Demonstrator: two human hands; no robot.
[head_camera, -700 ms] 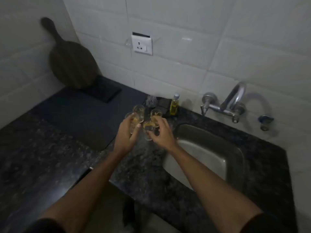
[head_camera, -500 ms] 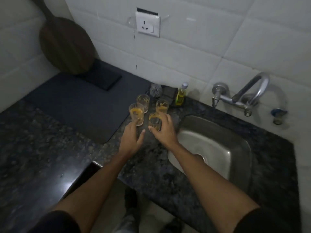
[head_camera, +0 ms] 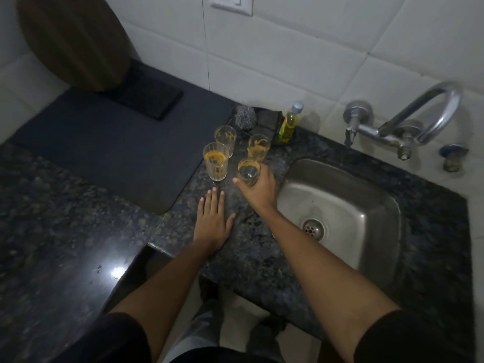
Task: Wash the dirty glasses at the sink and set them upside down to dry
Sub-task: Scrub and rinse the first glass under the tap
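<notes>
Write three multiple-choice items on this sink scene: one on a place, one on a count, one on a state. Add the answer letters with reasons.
1. Where does the soap bottle stand?
A. In the sink
B. By the wall, left of the tap
C. On the dark mat

2. How many dirty glasses are on the counter?
A. Two
B. Four
C. Six

3. What is the left hand doing?
A. Lying flat on the counter
B. Gripping a glass
C. Turning the tap

Answers: 1 B, it stands against the tiles beside the tap. 2 B, four orange-stained glasses stand together. 3 A, its fingers are straight; only the right hand grips the nearest glass.
</notes>
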